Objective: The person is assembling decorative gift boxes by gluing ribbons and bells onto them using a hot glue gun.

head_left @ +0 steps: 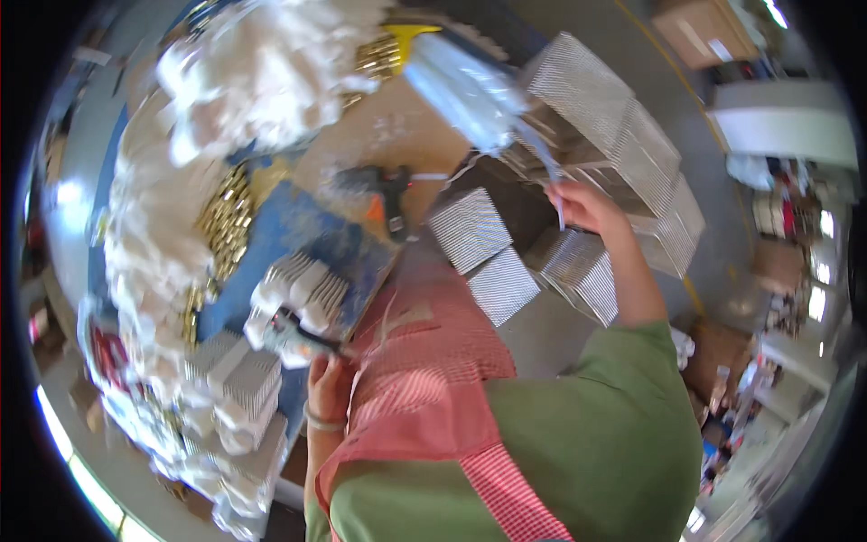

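Observation:
My right hand (582,208) reaches out to the right, fingers closed on a thin, pale bluish plastic strip (547,155). The strip runs up toward a bundle of bluish clear plastic bags (461,90) at the back of the table. Low at the table's near edge, my left hand (330,390) is closed by the end of a slim dark tool (307,334), whose kind is blurred. The tool lies across white, ridged pieces (302,289). Farther in, a black glue gun (390,191) with an orange part rests on brown cardboard.
White fluffy bundles (262,72) and gold shiny pieces (230,221) cover the table's left and back. Striped boxes (470,230) stand right of my apron, with a taller stack (596,99) beyond. More striped pieces (239,375) lie at left. A carton (704,32) sits far right.

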Demonstrator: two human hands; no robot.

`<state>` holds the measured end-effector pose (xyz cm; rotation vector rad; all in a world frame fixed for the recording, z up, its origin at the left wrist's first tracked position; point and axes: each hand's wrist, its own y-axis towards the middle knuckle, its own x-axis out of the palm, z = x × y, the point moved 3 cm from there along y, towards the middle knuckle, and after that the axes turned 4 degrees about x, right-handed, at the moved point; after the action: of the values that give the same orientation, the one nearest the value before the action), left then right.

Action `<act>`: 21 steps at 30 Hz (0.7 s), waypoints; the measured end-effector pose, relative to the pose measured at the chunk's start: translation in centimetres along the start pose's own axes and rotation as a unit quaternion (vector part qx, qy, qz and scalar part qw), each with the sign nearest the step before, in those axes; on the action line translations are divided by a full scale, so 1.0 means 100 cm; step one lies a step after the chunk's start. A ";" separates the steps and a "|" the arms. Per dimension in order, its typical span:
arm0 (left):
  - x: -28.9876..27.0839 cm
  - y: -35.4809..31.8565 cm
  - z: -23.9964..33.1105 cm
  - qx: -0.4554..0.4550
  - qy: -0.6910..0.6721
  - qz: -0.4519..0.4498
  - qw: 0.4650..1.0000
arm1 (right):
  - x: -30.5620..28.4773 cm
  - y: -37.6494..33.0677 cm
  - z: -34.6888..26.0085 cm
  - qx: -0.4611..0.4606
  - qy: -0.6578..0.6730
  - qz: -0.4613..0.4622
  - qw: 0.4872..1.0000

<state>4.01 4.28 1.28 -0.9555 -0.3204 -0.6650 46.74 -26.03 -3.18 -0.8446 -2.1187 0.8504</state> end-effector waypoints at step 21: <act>-0.019 -0.029 0.015 0.002 0.003 -0.232 0.973 | 0.377 -0.028 0.059 -0.268 -0.257 -0.154 0.916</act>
<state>0.77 5.08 2.99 -0.8800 -0.5480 -1.0921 20.58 -0.87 9.06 -0.5448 -2.9314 0.3367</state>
